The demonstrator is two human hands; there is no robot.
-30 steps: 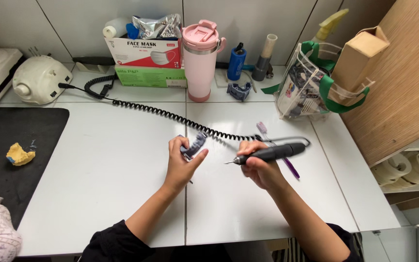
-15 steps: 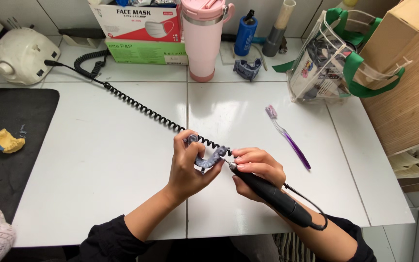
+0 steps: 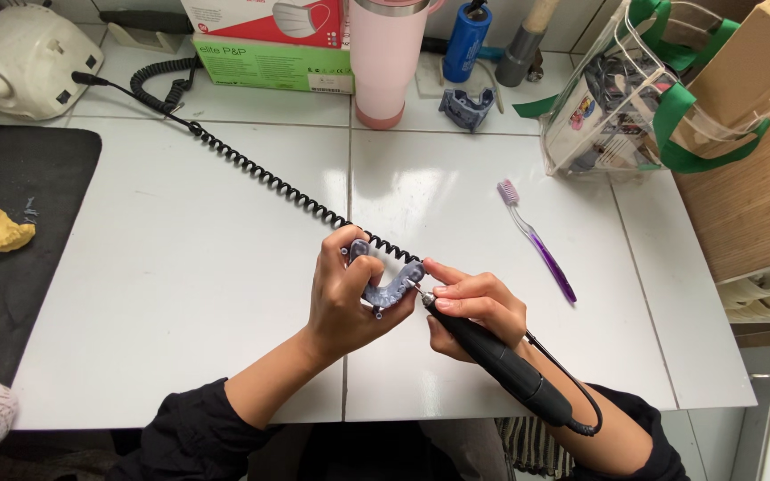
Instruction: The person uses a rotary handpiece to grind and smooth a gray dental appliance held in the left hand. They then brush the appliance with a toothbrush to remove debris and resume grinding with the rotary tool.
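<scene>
My left hand point(image 3: 342, 294) grips a small grey-blue horseshoe-shaped dental model point(image 3: 389, 287) just above the white table. My right hand point(image 3: 474, 303) holds a black rotary handpiece point(image 3: 501, 365) like a pen, its thin tip touching the model's right end. A black coiled cord point(image 3: 260, 174) runs from the hands up left to a white motor unit point(image 3: 24, 58).
A purple toothbrush point(image 3: 536, 239) lies right of the hands. A pink tumbler point(image 3: 389, 62), a box of masks point(image 3: 269, 40), a blue bottle point(image 3: 467, 40) and a second grey-blue model point(image 3: 467, 109) stand at the back. A clear bag point(image 3: 634, 98) sits far right; a yellow cast point(image 3: 2, 230) lies on a black mat point(image 3: 11, 267).
Both hands came together near the table's front. The handpiece swung from lying sideways to pointing up-left, its tip now at the model. The view shifted closer and downward.
</scene>
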